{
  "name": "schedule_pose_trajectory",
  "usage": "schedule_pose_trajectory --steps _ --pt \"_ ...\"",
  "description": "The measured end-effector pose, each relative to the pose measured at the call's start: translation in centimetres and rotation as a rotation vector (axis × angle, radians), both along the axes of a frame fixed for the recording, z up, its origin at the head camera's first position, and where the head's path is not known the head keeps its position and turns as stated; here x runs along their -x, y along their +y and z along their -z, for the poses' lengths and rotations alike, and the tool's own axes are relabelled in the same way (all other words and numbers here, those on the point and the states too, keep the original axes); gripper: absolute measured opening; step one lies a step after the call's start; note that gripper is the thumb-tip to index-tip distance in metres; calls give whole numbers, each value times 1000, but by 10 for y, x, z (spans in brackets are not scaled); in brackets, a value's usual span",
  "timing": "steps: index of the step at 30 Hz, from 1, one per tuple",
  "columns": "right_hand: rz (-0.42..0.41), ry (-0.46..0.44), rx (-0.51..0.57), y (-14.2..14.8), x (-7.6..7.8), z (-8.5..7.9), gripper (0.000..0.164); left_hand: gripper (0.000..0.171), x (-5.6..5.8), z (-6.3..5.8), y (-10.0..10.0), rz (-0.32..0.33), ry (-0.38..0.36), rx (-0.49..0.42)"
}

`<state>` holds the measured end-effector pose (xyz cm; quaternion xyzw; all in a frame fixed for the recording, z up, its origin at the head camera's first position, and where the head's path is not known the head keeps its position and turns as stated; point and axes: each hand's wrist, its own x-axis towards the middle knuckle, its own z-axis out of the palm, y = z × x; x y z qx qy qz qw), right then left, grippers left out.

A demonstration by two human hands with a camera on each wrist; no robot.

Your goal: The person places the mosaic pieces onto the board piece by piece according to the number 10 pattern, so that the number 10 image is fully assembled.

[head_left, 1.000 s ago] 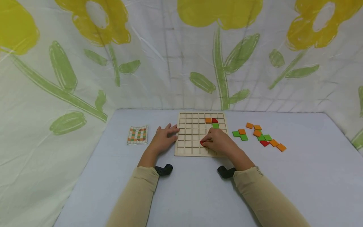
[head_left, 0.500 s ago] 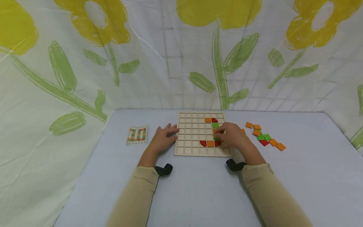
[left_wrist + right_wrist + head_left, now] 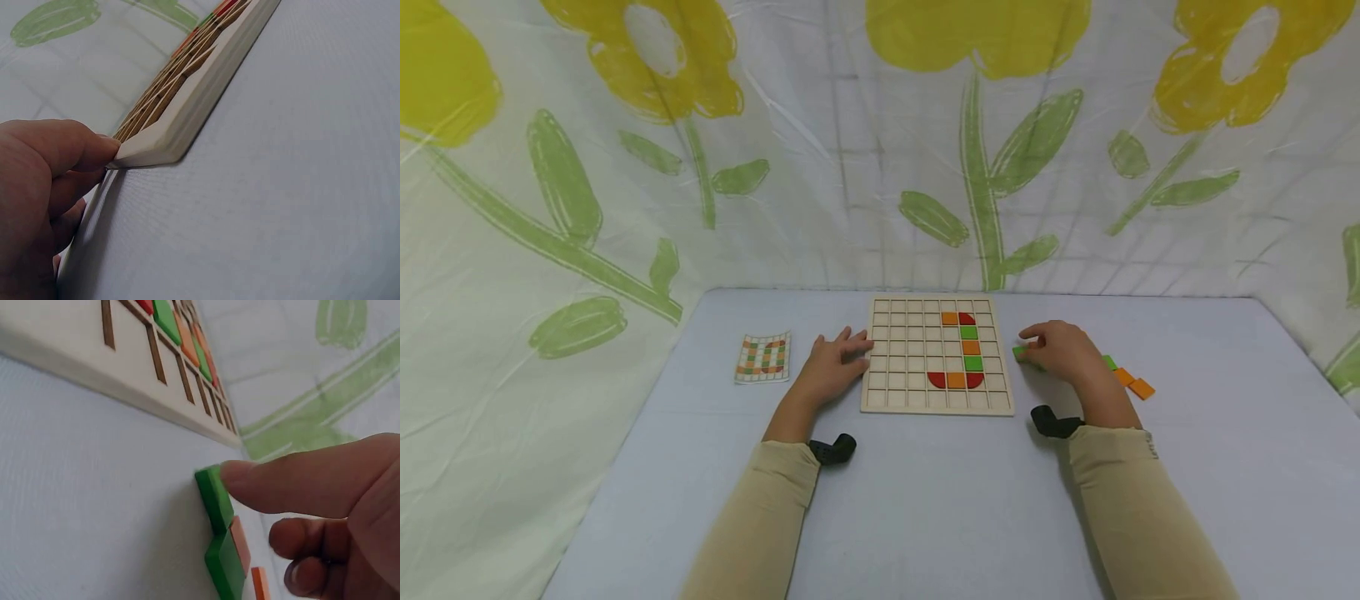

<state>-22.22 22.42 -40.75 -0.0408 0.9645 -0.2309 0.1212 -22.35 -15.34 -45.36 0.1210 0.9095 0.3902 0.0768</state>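
Note:
A pale wooden grid board (image 3: pixel 895 375) lies mid-table, with red, orange and green tiles forming a J-like shape in its right half. My left hand (image 3: pixel 835 365) rests at the board's left edge, fingers spread; in the left wrist view the thumb (image 3: pixel 94 150) touches the edge near a corner. My right hand (image 3: pixel 1062 350) hovers right of the board over loose tiles. In the right wrist view its thumb (image 3: pixel 262 478) is right at a green tile (image 3: pixel 215 497), in front of another green tile (image 3: pixel 226 569) and an orange one; the other fingers are bent and apart from them.
A small card (image 3: pixel 763 358) with a coloured grid pattern lies left of the left hand. More loose tiles, such as an orange tile (image 3: pixel 1142 388), lie beyond the right hand, partly hidden by it. A white curtain (image 3: pixel 790 242) with painted flowers hangs behind the table.
My right hand has set a red tile in the lower row, touched the right column of tiles, then moved right off the board to the loose tiles. The left hand has stayed.

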Motion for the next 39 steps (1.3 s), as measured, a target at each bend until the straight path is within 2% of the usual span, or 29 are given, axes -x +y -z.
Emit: schedule_pose_trajectory --steps 5,10,14,18,22,28,32,39 --pt "-8 -64 -5 2 2 6 41 40 0 0 0 -2 -9 -17" --pt "-5 2 46 -1 2 8 23 39 0 1 -1 -1 -8 -14" --pt "6 38 95 -4 1 7 17 39 0 1 -1 2 -7 -14" --pt "35 58 108 -9 0 5 15 39 1 2 -1 1 -8 -15" --pt "28 108 101 -20 -1 2 21 40 1 1 -1 1 -8 -7" --pt "-47 145 141 -53 -4 0 21 40 0 0 -3 2 -3 -12" --pt "-116 134 166 -75 -5 1 20 39 -1 1 -4 4 -8 -21" --pt "-178 115 183 -98 -4 5 16 39 -1 3 -2 7 -11 -29"
